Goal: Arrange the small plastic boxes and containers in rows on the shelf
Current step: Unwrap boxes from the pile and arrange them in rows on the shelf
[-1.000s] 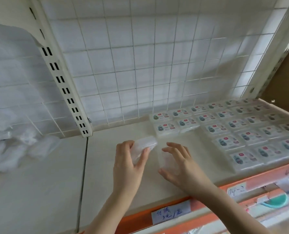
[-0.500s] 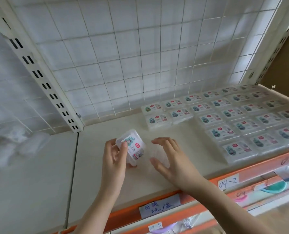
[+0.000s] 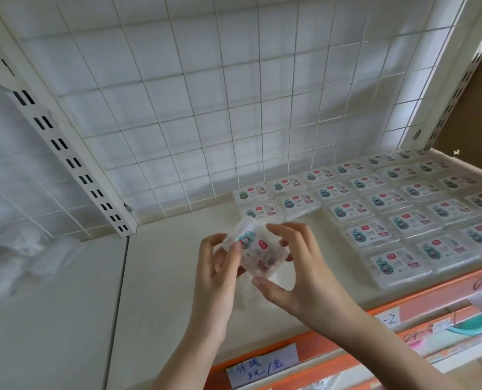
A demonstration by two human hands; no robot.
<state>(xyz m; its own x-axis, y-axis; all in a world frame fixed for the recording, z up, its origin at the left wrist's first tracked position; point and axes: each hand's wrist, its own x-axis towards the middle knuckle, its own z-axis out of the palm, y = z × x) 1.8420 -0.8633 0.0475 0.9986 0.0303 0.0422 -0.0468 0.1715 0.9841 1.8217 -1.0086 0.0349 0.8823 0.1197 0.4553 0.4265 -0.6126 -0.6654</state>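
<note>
Just left of the rows of boxes (image 3: 397,218) on the shelf (image 3: 161,277), the left hand (image 3: 220,266) and right hand (image 3: 296,266) both grip one small box (image 3: 255,251), label up, likely needing levelling and setting into the nearest open gap.

A white wire grid panel (image 3: 206,108) backs the cream shelf (image 3: 164,263), framed by slotted white metal uprights (image 3: 65,153). Soft, even light falls on it. An orange front rail (image 3: 431,294) carries handwritten paper labels (image 3: 262,367), and brown cardboard (image 3: 470,108) stands at the right.
</note>
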